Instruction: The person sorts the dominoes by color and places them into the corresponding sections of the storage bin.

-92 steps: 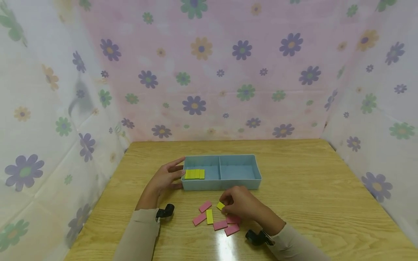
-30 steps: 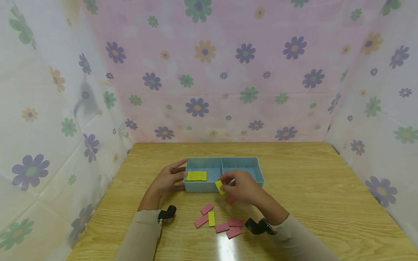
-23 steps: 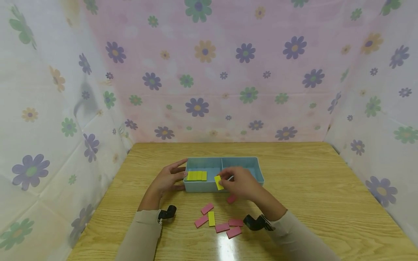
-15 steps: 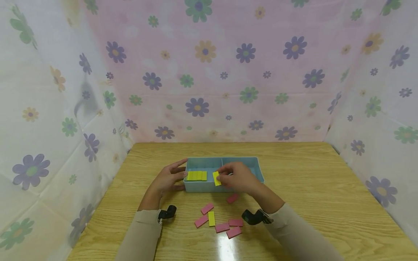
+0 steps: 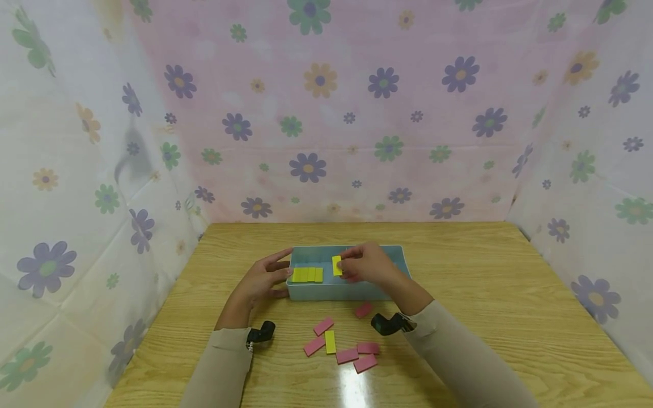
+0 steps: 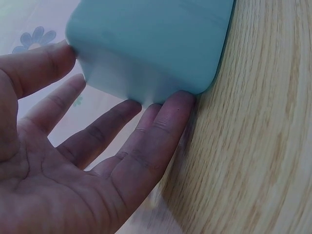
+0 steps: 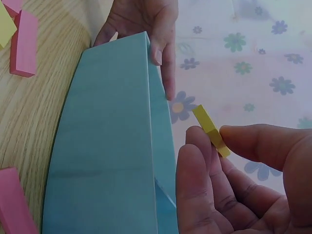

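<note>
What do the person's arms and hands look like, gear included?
Plain beige fabric left sleeve and matching right sleeve, no visible markings. Black, angular left wrist camera and matching right wrist camera, one per wrist; no cables visible. Left hand and right hand are bare, ungloved.

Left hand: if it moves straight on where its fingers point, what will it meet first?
The left hand would meet the blue box at once; its fingertips seem to touch it.

Right grip (image 7: 243, 183) pinches yellow block (image 7: 209, 128) near blue box (image 7: 105, 136).
</note>
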A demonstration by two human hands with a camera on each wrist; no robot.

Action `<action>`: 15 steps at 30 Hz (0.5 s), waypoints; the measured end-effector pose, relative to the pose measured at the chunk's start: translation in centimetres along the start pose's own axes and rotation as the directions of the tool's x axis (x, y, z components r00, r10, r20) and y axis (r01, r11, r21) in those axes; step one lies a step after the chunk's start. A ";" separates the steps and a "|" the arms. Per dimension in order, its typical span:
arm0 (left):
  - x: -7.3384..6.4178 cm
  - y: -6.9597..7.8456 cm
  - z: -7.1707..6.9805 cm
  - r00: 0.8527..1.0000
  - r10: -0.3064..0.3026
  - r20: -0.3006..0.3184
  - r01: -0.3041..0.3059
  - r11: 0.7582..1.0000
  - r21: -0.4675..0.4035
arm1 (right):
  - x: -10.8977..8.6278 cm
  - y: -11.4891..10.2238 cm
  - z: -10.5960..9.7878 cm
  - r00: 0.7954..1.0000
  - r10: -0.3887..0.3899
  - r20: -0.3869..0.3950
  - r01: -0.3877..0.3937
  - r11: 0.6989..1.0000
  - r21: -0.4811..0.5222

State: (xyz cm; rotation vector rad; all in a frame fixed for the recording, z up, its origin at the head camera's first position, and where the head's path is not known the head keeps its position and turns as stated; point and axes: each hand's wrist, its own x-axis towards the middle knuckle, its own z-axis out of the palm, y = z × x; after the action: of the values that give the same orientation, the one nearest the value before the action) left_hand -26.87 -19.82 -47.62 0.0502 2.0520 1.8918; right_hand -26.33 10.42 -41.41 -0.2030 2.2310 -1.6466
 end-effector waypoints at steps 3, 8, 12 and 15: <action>0.0 0.0 -0.1 1.000 0.002 0.006 -0.002 1.000 0.000 | 0.4 -0.2 0.0 1.000 0.026 -0.001 -0.026 0.999 0.020; 0.1 -0.1 -0.2 1.000 -0.004 0.010 0.004 1.000 -0.009 | 1.1 -0.5 0.2 0.998 0.054 -0.011 -0.054 0.998 0.035; 0.2 -0.1 -0.2 1.000 -0.005 0.014 0.005 1.000 -0.013 | 1.8 -0.6 0.4 0.998 0.064 -0.014 -0.064 0.997 0.036; 0.2 -0.1 -0.2 1.000 -0.002 0.015 0.003 1.000 -0.009 | 2.2 -0.6 0.5 0.998 0.066 -0.023 -0.065 0.998 0.021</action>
State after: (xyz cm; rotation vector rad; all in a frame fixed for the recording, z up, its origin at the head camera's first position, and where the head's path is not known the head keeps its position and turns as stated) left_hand -27.09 -19.99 -47.78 0.0596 2.0326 1.8932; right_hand -28.23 9.08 -41.39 -0.1050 2.2129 -1.6444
